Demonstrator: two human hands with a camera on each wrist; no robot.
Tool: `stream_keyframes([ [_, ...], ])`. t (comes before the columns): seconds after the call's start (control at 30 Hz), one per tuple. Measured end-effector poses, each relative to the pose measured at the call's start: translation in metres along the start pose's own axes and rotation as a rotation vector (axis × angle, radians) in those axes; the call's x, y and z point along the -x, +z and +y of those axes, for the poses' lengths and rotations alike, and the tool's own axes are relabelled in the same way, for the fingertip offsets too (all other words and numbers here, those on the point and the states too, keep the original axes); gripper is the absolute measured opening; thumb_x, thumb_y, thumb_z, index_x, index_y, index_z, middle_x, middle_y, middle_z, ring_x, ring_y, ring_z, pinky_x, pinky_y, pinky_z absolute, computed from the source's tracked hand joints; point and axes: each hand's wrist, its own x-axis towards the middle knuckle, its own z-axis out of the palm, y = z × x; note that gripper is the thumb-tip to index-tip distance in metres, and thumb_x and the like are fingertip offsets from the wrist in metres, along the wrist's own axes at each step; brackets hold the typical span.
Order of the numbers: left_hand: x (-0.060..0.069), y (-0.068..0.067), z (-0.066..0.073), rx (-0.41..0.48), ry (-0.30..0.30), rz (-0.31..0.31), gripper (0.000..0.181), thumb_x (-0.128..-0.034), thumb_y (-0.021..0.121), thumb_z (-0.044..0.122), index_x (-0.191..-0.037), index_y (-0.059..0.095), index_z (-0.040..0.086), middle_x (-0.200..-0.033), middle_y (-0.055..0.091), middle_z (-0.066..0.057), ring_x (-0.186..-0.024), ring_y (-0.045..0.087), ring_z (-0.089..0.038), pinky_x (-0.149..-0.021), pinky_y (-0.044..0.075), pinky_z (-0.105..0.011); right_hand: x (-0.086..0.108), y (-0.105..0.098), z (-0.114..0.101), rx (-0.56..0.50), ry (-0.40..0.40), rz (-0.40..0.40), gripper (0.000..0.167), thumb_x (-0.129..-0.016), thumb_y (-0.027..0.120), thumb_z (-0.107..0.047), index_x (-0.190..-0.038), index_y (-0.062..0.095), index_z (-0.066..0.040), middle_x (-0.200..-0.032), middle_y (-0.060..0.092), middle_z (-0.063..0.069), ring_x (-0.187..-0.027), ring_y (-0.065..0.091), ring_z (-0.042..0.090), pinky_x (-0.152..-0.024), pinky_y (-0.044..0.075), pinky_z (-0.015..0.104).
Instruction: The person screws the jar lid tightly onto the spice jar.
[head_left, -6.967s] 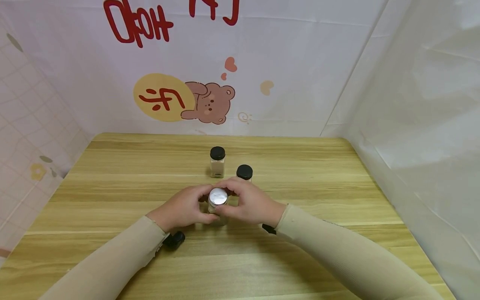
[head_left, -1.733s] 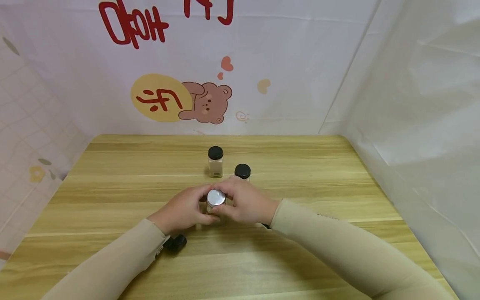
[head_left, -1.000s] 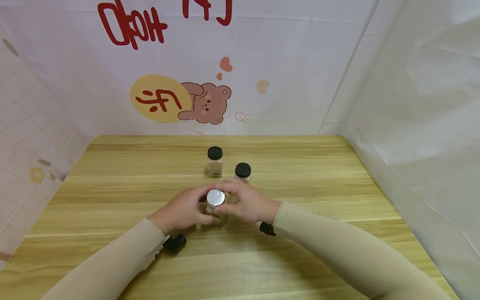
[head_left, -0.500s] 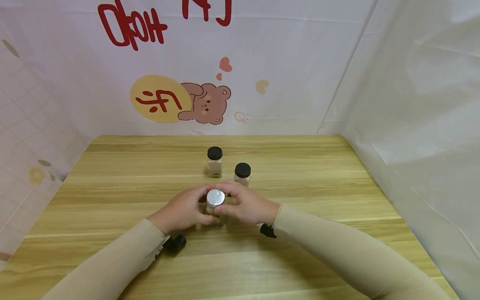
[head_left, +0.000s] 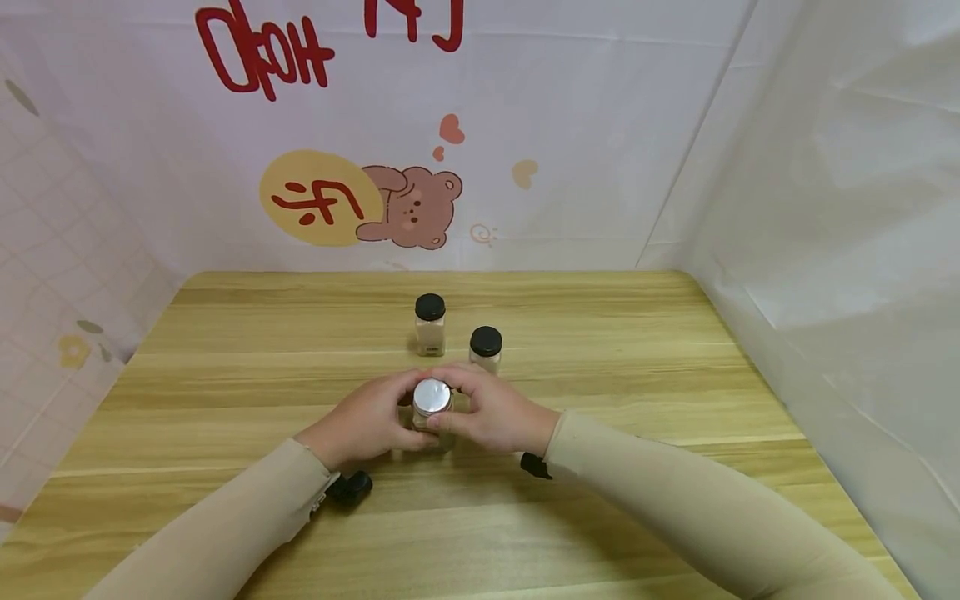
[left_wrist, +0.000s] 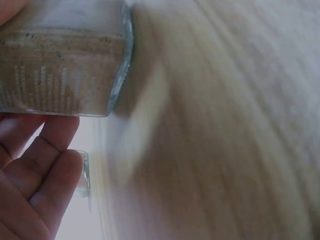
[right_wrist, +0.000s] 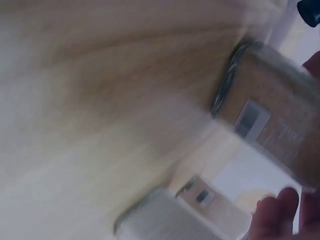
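Observation:
A square clear spice jar (head_left: 432,397) with a round silver top stands between both hands. In the left wrist view, brown powder shows through the jar's glass (left_wrist: 60,65); the right wrist view shows a small label (right_wrist: 252,120) low on its side. My left hand (head_left: 366,421) grips the jar's body from the left. The right hand (head_left: 498,412) pinches around the top's rim, thumb in front and index finger behind. Much of the jar's body is hidden by the fingers. In the right wrist view, the right fingers (right_wrist: 275,215) are at the lower right.
Two black-lidded jars stand behind the hands: one farther back (head_left: 431,325), the other to the right (head_left: 486,348), partly covered by the right hand. Black devices sit at the left wrist (head_left: 351,487) and right wrist (head_left: 535,465). A white printed backdrop (head_left: 585,125) rises behind the wooden table (head_left: 637,350).
The right hand's fingers and wrist have shifted slightly around the jar's top, tilting and then turning back. The left hand keeps its grip, and the jar stays in place.

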Motion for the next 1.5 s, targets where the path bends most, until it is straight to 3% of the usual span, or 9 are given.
stream_keyframes([
  [0.33, -0.0001, 0.0023, 0.0004, -0.022, 0.024, 0.016, 0.071, -0.0773, 0.095, 0.034, -0.139, 0.061, 0.030, -0.130, 0.068, 0.015, -0.127, 0.065, -0.013, -0.112, 0.051, -0.046, 0.0033, 0.0052, -0.0044, -0.031, 0.003, 0.079, 0.046, -0.094, 0.082, -0.019, -0.137, 0.068, -0.013, -0.135, 0.071, -0.001, -0.130, 0.060, 0.017, -0.111, 0.048, 0.035],
  [0.67, -0.0003, 0.0023, 0.0007, 0.003, 0.008, 0.006, 0.073, -0.0773, 0.095, 0.033, -0.141, 0.060, 0.028, -0.132, 0.067, 0.013, -0.129, 0.064, -0.015, -0.114, 0.050, -0.048, 0.0031, 0.0033, -0.0039, 0.006, -0.004, 0.051, 0.046, -0.095, 0.080, -0.019, -0.139, 0.065, -0.012, -0.138, 0.070, 0.001, -0.131, 0.059, 0.018, -0.112, 0.048, 0.036],
  [1.03, -0.0004, 0.0025, 0.0010, -0.009, 0.021, 0.010, 0.072, -0.0776, 0.095, 0.030, -0.140, 0.060, 0.030, -0.129, 0.067, 0.015, -0.128, 0.064, -0.013, -0.113, 0.050, -0.045, 0.0045, 0.0078, -0.0071, 0.038, 0.087, 0.110, 0.046, -0.094, 0.082, -0.026, -0.137, 0.069, -0.018, -0.136, 0.072, -0.004, -0.122, 0.061, 0.016, -0.103, 0.050, 0.035],
  [1.37, -0.0003, 0.0001, 0.0013, 0.008, -0.010, -0.009, 0.076, -0.0780, 0.095, 0.032, -0.144, 0.057, 0.024, -0.134, 0.067, 0.011, -0.131, 0.063, -0.016, -0.115, 0.049, -0.048, -0.0003, 0.0017, -0.0036, -0.065, 0.012, 0.005, 0.051, -0.096, 0.079, -0.016, -0.143, 0.062, -0.008, -0.142, 0.068, 0.005, -0.134, 0.060, 0.020, -0.115, 0.048, 0.036],
  [1.5, -0.0001, -0.0004, 0.0017, 0.008, -0.005, -0.009, 0.076, -0.0779, 0.095, 0.030, -0.144, 0.058, 0.025, -0.134, 0.067, 0.011, -0.130, 0.063, -0.016, -0.115, 0.049, -0.048, -0.0016, 0.0019, -0.0038, -0.067, -0.002, 0.013, 0.046, -0.095, 0.079, -0.015, -0.139, 0.065, -0.009, -0.138, 0.070, 0.003, -0.131, 0.062, 0.018, -0.113, 0.049, 0.033],
])
